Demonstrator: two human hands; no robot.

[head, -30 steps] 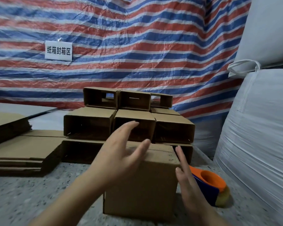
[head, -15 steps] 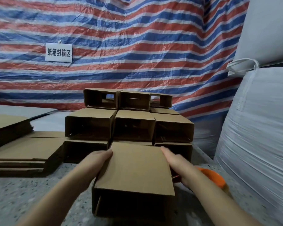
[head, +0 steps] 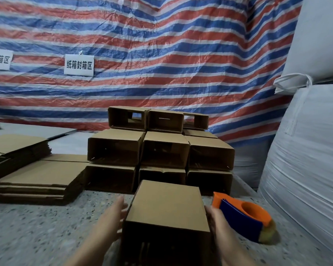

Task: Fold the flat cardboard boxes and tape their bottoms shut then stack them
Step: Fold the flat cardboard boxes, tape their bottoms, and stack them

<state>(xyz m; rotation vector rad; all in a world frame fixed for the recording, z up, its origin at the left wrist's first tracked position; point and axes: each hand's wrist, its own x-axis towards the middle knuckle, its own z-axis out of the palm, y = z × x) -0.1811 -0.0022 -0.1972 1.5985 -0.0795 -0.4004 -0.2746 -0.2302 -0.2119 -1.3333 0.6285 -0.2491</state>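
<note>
Cardboard box (head: 166,212) lies on its side on the speckled bench (head: 37,227), open mouth toward the camera, long axis running away toward the stacked boxes (head: 160,150). Left hand (head: 112,219) and right hand (head: 217,223) press its sides with straight fingers. Tape dispenser (head: 244,217) sits just right; flat cardboard (head: 37,177) lies left.

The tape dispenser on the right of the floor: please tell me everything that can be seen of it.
The tape dispenser looks like plastic, with an orange body and a dark blue side plate. A round orange hollow opens upward near its middle, and a yellowish, blurred part shows at its near end. It lies on the speckled floor, right of the held box, close to the right hand. Whether that hand touches it cannot be told.
</note>
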